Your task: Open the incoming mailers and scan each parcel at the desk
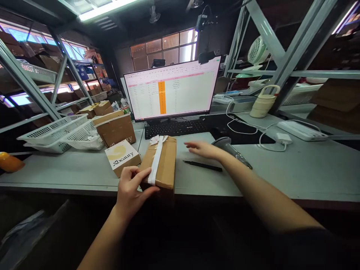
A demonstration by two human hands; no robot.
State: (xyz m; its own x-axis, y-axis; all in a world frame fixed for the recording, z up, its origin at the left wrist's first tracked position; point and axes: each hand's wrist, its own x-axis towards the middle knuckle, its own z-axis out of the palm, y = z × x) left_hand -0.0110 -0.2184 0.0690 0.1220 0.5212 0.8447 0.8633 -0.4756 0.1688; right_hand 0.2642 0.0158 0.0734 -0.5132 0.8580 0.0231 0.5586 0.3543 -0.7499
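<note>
A brown cardboard box (168,165) with a white strip along its top rests at the desk's front edge, its near end sticking out past the edge. My left hand (133,187) is closed on the near left corner, fingers on top and thumb at the near end. My right hand (203,149) hovers to the right of the box, fingers stretched out and holding nothing. Below it on the desk lies a slim black pen-like tool (203,165); whether it is a pen or a knife I cannot tell. Behind my right wrist is a grey handheld scanner (224,142), partly covered by the forearm.
Left of the box sit a small "sbeauty" box (123,155) and a larger open brown box (116,129). White plastic baskets (56,131) stand further left. A keyboard (174,129) and monitor (185,93) are behind. To the right lie white cables and a power strip (302,130).
</note>
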